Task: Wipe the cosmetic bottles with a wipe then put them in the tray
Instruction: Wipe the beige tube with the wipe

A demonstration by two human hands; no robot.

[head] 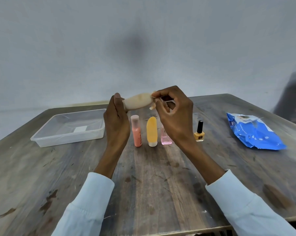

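My left hand (pixel 116 120) holds a beige tube-shaped bottle (pixel 137 101) sideways by its cap end, above the table. My right hand (pixel 173 109) pinches the tube's other end; a pale scrap that looks like a wipe (pixel 153 106) shows at its fingertips. On the table below stand a pink bottle (pixel 136 131), an orange tube (pixel 152 132), a small pink glass bottle (pixel 166 137) partly hidden by my right wrist, and an orange nail polish (pixel 199 132) with a black cap. A clear plastic tray (pixel 68 128) sits at the left with no bottle in it.
A blue pack of wipes (pixel 253 132) lies at the right of the worn wooden table (pixel 152 176). A grey wall stands behind. A dark blurred shape (pixel 295 97) is at the far right edge.
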